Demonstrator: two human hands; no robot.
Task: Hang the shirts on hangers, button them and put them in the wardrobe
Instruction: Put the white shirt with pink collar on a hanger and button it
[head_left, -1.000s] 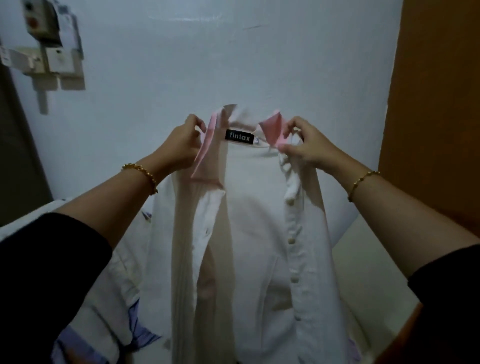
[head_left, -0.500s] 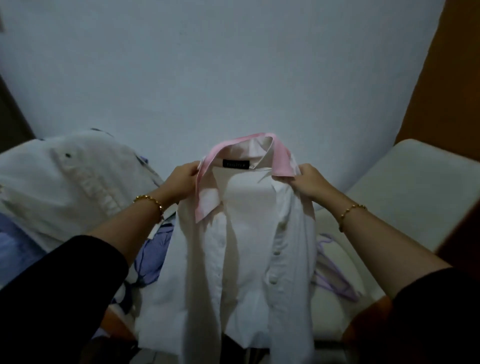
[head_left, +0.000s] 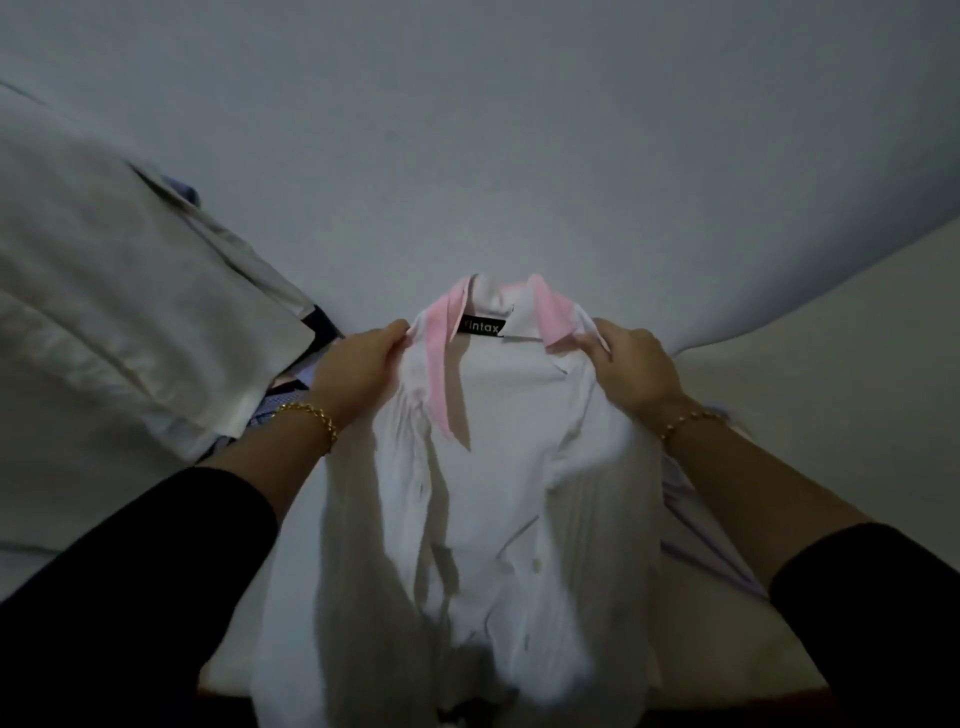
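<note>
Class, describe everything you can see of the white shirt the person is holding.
The white shirt looks like thin woven cloth, with a collar lined in pink and a black label inside the neck. It hangs unbuttoned, front open, its lower part blurred. The left hand and right hand each pinch it beside the collar.

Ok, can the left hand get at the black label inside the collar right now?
Probably yes: the label lies uncovered close to the left hand, but that hand grips the shirt and must let go.
</note>
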